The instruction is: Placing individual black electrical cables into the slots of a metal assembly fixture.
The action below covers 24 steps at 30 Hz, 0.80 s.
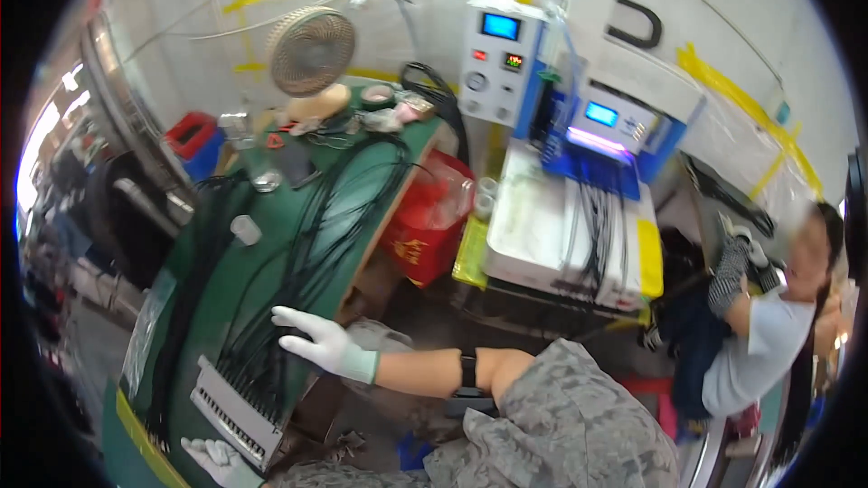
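My right hand [321, 345], in a white glove, is over the near right part of the green table [366, 185], its fingers stretched out and apart at a bundle of thin black cables [312, 267]. The cables run into a pale metal comb-like fixture [240, 416] with a row of slots, lying tilted at the table's near end. Next to the fixture's lower left edge is my left hand [220, 463], also gloved in white. Its fingers are loosely bent and apart, and I see nothing in them. The lower frame edge cuts it off.
More black cables [185, 307] lie along the table's left side. A fan [312, 50], a phone [296, 164] and a white cup [245, 229] stand or lie on the table. Right of it are a red bag [429, 221] and a machine [601, 117]. A person [759, 334] sits far right.
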Motion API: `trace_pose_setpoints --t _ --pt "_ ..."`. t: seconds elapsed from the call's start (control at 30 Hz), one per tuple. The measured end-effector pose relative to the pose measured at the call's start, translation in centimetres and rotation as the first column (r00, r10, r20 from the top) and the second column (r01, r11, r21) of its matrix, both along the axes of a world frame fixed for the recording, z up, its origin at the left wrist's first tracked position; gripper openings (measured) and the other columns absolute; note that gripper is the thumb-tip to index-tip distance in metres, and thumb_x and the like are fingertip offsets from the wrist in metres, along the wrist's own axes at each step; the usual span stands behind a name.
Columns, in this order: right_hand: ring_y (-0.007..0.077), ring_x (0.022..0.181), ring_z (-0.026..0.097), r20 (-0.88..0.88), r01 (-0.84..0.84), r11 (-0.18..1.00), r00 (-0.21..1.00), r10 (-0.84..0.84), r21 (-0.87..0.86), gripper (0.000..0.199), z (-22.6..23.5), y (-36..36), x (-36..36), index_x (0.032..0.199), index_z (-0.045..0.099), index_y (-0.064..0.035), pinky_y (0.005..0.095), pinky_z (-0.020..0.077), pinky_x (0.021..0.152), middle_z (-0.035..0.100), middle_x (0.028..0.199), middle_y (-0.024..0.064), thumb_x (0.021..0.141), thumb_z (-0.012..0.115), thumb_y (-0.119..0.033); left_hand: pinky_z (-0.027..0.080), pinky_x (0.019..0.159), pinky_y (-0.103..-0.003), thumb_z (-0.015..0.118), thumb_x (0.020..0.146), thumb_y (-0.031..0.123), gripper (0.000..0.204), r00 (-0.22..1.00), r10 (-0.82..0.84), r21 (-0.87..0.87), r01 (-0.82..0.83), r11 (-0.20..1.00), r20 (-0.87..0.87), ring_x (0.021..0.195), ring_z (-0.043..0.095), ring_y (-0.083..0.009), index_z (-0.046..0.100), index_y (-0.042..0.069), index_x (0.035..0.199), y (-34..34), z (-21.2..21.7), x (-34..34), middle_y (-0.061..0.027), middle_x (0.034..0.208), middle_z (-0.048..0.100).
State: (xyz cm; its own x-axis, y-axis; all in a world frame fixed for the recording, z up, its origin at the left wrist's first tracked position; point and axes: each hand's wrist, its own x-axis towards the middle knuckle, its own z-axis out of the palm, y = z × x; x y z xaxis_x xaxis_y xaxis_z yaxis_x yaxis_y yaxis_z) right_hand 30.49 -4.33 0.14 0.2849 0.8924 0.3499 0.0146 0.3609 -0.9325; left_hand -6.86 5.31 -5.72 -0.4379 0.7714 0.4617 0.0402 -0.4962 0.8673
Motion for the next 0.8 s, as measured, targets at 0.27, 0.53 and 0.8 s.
trace_pose_setpoints --t 0.27,0.53,0.8 --pt "0.0256 0.122 0.053 0.037 0.142 0.989 0.989 -0.143 0.034 0.055 -1.5 -0.6 1.9 0.138 0.043 -0.0015 0.0349 0.0391 0.104 0.058 0.129 0.0145 0.093 0.061 -0.027 0.045 0.073 -0.030 0.044 0.098 0.025 0.027 0.185 -0.494 0.314 0.574 0.756 0.850 0.078 0.052 -0.0162 0.053 0.010 0.120 1.7 -1.4 -0.3 -0.0044 0.086 0.055" --pt "0.0262 0.122 0.053 0.008 0.136 0.990 0.991 -0.137 0.040 0.055 -1.7 -0.6 1.4 0.138 0.043 -0.0014 0.0351 0.0388 0.105 0.058 0.128 0.0148 0.092 0.061 -0.027 0.044 0.064 -0.031 0.038 0.101 0.023 0.029 0.243 -0.825 0.264 0.869 0.419 0.510 0.066 0.051 -0.0140 0.056 0.007 0.117 -2.0 3.8 3.8 -0.0008 0.075 0.051" --pt "0.0229 0.123 0.052 -0.023 0.088 0.996 0.996 -0.087 0.028 0.053 -1.0 -0.9 1.5 0.139 0.041 0.0004 0.0345 0.0378 0.106 0.056 0.130 0.0141 0.094 0.060 -0.021 0.040 0.056 -0.032 0.042 0.099 0.028 0.029 0.443 -0.526 0.105 0.685 0.721 0.726 0.056 0.044 -0.0154 0.056 0.005 0.089 -3.2 5.2 5.0 -0.0007 0.067 0.044"
